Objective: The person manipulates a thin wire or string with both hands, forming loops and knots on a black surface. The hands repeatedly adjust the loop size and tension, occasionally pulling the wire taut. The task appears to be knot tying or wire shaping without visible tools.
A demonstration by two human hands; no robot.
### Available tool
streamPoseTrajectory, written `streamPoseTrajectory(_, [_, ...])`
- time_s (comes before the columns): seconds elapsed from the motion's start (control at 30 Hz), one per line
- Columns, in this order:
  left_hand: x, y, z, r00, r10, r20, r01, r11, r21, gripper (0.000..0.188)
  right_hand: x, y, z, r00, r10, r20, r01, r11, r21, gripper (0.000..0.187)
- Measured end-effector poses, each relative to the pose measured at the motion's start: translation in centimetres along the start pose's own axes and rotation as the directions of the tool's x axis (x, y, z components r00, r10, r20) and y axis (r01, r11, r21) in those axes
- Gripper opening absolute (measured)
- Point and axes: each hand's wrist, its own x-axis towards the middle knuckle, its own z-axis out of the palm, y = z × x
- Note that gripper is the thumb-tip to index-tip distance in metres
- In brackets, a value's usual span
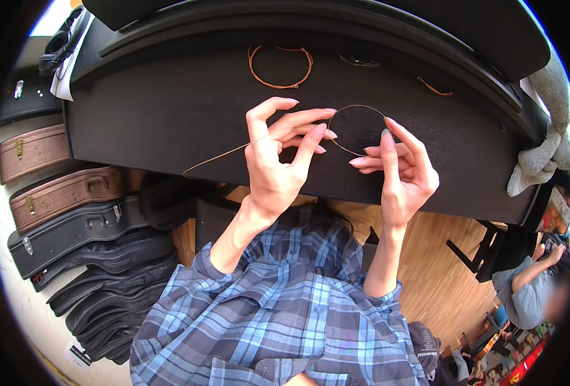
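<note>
Above the black tabletop (188, 96) I hold a thin, brass-coloured guitar string (362, 105), bent into a round loop between my hands. My left hand (275, 167) pinches the loop's left side between thumb and fingertips, its index finger raised apart. A loose tail of the string runs out past that hand, down to the left, toward the table's front edge. On the loop's right side, my right hand (406, 174) pinches it between thumb and index finger, the other fingers curled in below. Farther back lies a coiled copper-coloured string (278, 86).
A small silvery bundle of wire (360, 62) and a short copper-coloured bundle (434, 85) lie at the back. Instrument cases (66, 193) stand in a row at left, below black headphones (63, 45). A grey plush toy (542, 161) hangs at right. Another person (526, 289) sits beyond.
</note>
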Motion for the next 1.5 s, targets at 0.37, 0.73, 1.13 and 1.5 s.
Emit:
streamPoseTrajectory(0.37, [-2.2, 0.6, -3.7, 0.99, -0.064, -0.127, 0.012, 0.927, -0.375, 0.024, 0.0, 0.0, -0.3, 0.999, 0.053, 0.004, -0.053, 0.998, 0.034, 0.026])
streamPoseTrajectory(0.73, [-3.2, 2.6, -5.6, 0.982, 0.081, -0.173, -0.096, 0.992, -0.08, 0.023, 0.2, -0.4, -0.3, 0.995, 0.078, 0.055, -0.083, 0.992, 0.095, 0.037])
streamPoseTrajectory(1.13, [-3.7, 4.9, -5.9, 0.939, 0.17, -0.298, -0.208, 0.973, -0.103, 0.03, 0.1, 0.1, -0.6, 0.985, 0.069, 0.158, -0.078, 0.996, 0.052, 0.016])
streamPoseTrajectory(1.5, [-4.3, 7.6, -7.7, 0.887, 0.459, -0.039, -0.454, 0.885, 0.102, 0.028, 0.0, 0.2, -0.7, 0.985, 0.021, 0.169, -0.025, 0.999, 0.024, 0.017])
